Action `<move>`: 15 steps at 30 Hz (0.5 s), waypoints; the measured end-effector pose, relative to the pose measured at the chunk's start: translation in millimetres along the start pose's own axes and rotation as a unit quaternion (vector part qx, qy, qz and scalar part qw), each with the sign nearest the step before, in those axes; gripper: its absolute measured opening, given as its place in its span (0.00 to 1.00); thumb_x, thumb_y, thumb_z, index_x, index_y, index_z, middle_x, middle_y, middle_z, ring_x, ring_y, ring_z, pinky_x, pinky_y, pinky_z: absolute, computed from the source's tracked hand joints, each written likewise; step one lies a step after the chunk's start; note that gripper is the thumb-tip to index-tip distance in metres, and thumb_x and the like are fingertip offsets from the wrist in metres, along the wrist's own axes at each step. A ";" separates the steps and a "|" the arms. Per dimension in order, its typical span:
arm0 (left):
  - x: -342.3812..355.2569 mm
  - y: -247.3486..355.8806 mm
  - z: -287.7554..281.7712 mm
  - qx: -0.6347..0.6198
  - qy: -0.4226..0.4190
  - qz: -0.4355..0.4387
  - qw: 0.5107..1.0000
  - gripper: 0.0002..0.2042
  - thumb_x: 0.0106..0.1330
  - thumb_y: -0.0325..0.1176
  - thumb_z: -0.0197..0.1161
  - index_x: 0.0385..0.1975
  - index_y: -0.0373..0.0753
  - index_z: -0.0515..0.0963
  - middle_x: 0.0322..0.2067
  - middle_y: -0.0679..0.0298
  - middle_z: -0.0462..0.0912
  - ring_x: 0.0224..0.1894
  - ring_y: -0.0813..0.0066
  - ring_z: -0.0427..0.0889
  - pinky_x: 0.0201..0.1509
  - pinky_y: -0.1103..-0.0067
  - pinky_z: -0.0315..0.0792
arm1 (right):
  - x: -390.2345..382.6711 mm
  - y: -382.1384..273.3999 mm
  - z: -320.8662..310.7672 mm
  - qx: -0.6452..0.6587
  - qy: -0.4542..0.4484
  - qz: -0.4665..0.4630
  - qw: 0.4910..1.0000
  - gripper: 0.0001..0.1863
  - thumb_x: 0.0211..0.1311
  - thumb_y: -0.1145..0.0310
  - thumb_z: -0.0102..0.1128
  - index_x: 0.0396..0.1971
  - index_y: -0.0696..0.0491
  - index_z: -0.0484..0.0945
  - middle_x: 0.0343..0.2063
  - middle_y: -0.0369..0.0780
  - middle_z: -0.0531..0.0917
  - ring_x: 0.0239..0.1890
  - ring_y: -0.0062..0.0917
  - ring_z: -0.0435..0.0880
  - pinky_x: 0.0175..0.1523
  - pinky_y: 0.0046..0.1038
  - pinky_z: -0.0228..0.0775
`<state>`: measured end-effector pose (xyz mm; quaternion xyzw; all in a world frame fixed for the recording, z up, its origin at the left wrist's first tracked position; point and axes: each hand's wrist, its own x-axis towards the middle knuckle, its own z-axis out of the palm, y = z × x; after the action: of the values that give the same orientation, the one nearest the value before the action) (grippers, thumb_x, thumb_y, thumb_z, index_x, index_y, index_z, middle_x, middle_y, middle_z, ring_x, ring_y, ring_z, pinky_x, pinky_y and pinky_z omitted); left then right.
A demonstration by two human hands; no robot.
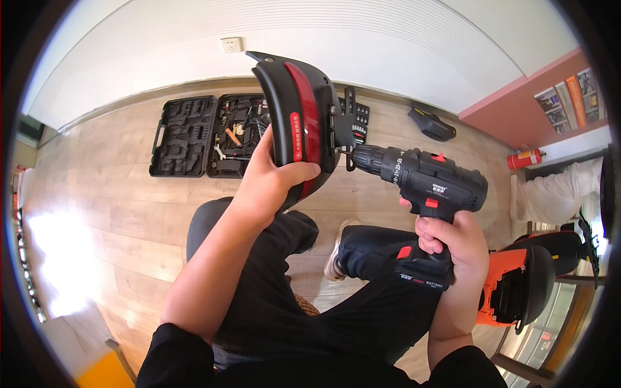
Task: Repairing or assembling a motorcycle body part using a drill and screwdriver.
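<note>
Both hands are busy above the person's lap. Left hand [268,178] wraps around the lower edge of a curved black fender with a red tail-light strip [301,116], thumb across its near face and fingers behind; the grip looks firm. Right hand [453,242] is clenched around the grip of a black cordless drill [424,187], with a finger at its red trigger.

That fender stands nearly upright, its long axis running from the near-right bottom up to a pointed tip at the far left. Lying about level, the drill runs right to left, its chuck aimed at a black bracket [346,126] on the fender's right side; the bit tip sits at the bracket, though contact is hard to confirm.

Below the tools lie the person's black-trousered legs. Bare wooden floor [116,213] opens wide to the left. Farther off, an open black tool case [204,136] lies near the white wall, and a black charger [432,124] sits far right. An orange and black machine [517,284] crowds the right edge, just beside the right forearm.
</note>
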<state>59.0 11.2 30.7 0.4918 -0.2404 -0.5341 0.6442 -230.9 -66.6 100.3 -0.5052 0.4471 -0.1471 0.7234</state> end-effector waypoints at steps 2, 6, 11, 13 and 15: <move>-2.0 -2.0 0.6 0.003 0.005 0.012 1.000 0.30 0.54 0.16 0.68 0.60 0.36 0.73 0.43 0.66 0.83 0.44 0.78 0.82 0.53 0.78 0.75 | -1.2 -0.8 -3.0 0.003 -0.001 0.004 1.000 0.22 0.63 0.76 0.65 0.57 0.61 0.77 0.23 0.33 0.74 0.18 0.13 0.65 0.26 0.21 0.60; 0.0 -3.0 -0.2 -0.013 0.016 -0.019 1.000 0.27 0.56 0.18 0.68 0.58 0.37 0.74 0.42 0.66 0.84 0.44 0.78 0.82 0.51 0.79 0.75 | -1.7 5.9 -5.3 -0.024 0.017 0.003 1.000 0.21 0.64 0.75 0.66 0.56 0.61 0.77 0.23 0.33 0.75 0.19 0.14 0.67 0.26 0.21 0.60; 4.4 -6.3 -9.5 0.031 0.071 0.030 0.997 0.24 0.56 0.18 0.68 0.55 0.37 0.75 0.41 0.64 0.84 0.43 0.76 0.83 0.51 0.78 0.76 | -11.7 -1.8 -1.8 -0.036 0.056 0.001 0.998 0.21 0.63 0.76 0.64 0.56 0.63 0.76 0.21 0.32 0.74 0.18 0.13 0.67 0.25 0.21 0.59; 4.5 -5.8 -13.3 0.005 0.107 0.024 0.994 0.24 0.56 0.18 0.69 0.54 0.36 0.76 0.42 0.63 0.85 0.43 0.74 0.84 0.52 0.77 0.77 | -9.6 -8.0 0.2 0.039 0.064 -0.030 0.997 0.26 0.60 0.77 0.60 0.60 0.66 0.73 0.20 0.33 0.72 0.16 0.12 0.63 0.24 0.20 0.58; 4.0 -3.5 -13.5 -0.014 0.099 0.023 0.995 0.25 0.56 0.18 0.69 0.55 0.36 0.75 0.43 0.62 0.85 0.45 0.73 0.84 0.53 0.76 0.77 | -4.6 -4.6 -19.0 0.054 0.056 -0.091 0.993 0.27 0.64 0.73 0.58 0.62 0.68 0.71 0.21 0.33 0.71 0.15 0.12 0.64 0.23 0.20 0.57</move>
<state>69.9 12.8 21.4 0.5276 -0.1795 -0.4715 0.6834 -247.5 -77.0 104.8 -0.4950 0.4304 -0.2644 0.7070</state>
